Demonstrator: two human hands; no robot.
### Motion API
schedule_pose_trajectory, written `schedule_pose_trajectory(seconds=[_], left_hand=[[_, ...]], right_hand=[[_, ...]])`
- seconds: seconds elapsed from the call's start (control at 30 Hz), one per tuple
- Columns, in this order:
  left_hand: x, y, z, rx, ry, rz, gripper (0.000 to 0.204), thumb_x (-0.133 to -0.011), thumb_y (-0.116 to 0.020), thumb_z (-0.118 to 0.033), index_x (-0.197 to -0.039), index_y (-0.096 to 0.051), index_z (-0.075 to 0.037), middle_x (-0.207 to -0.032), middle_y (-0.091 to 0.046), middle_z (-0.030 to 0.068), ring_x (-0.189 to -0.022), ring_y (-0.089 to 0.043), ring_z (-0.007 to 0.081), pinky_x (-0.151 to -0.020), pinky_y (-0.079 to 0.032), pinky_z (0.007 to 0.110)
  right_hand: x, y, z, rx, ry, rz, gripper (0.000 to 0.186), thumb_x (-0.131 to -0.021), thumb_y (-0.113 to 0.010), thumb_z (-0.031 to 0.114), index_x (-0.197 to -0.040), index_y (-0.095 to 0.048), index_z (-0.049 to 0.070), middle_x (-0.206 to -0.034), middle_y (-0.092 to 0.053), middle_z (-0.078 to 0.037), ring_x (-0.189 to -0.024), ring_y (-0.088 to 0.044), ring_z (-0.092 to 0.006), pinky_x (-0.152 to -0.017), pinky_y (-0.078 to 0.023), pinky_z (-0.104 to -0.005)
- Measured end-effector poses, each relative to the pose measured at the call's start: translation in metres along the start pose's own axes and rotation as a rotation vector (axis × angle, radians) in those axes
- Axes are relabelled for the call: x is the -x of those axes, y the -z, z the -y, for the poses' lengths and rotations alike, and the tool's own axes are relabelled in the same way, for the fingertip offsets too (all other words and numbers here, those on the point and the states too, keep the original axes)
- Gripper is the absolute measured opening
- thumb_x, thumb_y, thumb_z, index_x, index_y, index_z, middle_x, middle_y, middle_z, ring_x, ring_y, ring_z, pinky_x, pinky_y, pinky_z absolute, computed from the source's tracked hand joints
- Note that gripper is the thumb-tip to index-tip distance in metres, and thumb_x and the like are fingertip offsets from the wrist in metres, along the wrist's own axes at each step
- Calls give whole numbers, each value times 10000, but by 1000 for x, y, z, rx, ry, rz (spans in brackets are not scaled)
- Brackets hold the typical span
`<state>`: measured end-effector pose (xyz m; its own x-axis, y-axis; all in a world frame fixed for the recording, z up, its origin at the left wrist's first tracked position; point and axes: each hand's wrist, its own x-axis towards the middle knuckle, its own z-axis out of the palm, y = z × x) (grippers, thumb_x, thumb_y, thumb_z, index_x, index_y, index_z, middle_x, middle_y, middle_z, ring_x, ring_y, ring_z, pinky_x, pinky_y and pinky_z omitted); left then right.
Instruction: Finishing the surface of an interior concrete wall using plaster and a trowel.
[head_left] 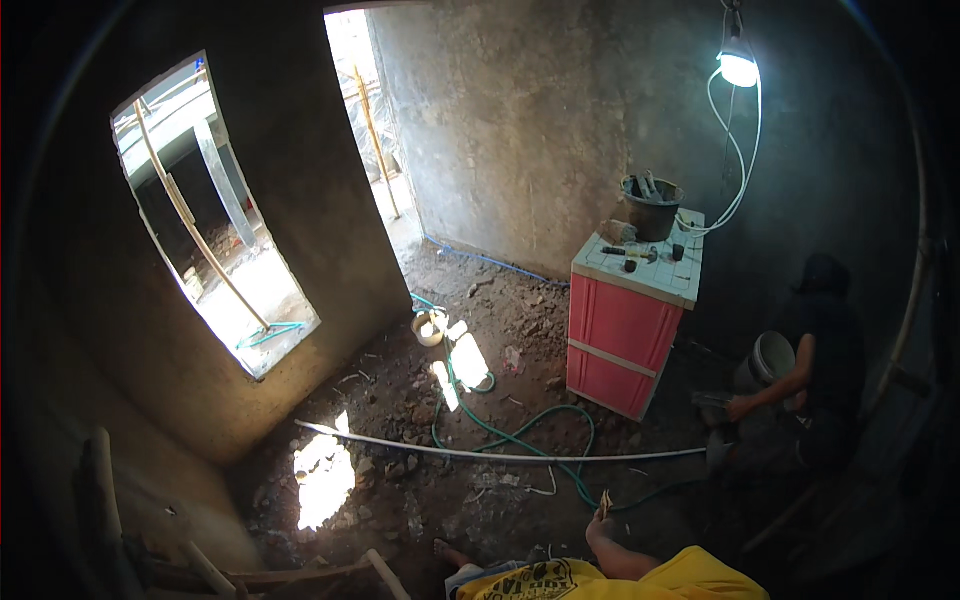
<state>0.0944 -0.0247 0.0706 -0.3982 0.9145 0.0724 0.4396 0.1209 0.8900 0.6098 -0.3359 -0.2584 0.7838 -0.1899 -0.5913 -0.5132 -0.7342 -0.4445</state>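
My right hand reaches out from my yellow shirt at the lower edge. Its fingers are closed around a small yellowish-brown piece, too small to make out as a kind. The hand is above the dirt floor, close to a green hose and a long pale pipe lying across the ground. My left hand is out of the picture. One bare foot shows left of the shirt.
A person in dark clothes crouches at the right beside a pale bucket. A pink cabinet bears a dark tub, a hammer and small dark cups. A lit bulb hangs above. Another bucket stands by the doorway.
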Motion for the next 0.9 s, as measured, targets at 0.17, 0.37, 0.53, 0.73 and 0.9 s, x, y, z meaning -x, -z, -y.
schedule_pose_trajectory(seconds=[0.17,0.37,0.53,0.73,0.9], left_hand=[[1,8,6,-12,10,-15,345,-755,-658,-344,-740,-537,-22,-558,-469,11,-455,-443,93,-424,-366,231],[1,4,4,-11,5,5,345,-760,-651,-345,-734,-532,-22,-548,-463,10,-446,-441,93,-417,-365,232],[0,4,5,-16,5,5,345,-764,-646,-345,-728,-529,-22,-539,-457,10,-438,-439,93,-410,-363,234],[2,7,6,-30,4,-9,346,-769,-640,-345,-722,-524,-22,-529,-451,9,-429,-437,93,-403,-362,235],[0,6,7,-34,5,3,347,-773,-634,-345,-717,-521,-22,-520,-446,8,-422,-435,93,-397,-361,237]], right_hand=[[50,20,46,-19,34,207,619,-896,-303,486,-1111,-463,-72,-1077,-539,-212,-975,-539,-324,-787,-425,-398],[27,-11,49,77,6,256,675,-891,-248,519,-1181,-415,-67,-1201,-465,-217,-1083,-479,-326,-859,-396,-402],[8,-37,31,98,18,214,665,-894,-234,514,-1206,-403,-47,-1217,-456,-211,-1080,-480,-330,-864,-393,-404],[25,-10,39,85,-10,283,642,-901,-261,490,-1213,-394,-56,-1201,-467,-217,-1067,-494,-317,-854,-402,-392],[15,-11,28,61,-55,223,627,-906,-280,469,-1174,-412,-82,-1146,-498,-231,-1023,-523,-309,-819,-421,-386]])
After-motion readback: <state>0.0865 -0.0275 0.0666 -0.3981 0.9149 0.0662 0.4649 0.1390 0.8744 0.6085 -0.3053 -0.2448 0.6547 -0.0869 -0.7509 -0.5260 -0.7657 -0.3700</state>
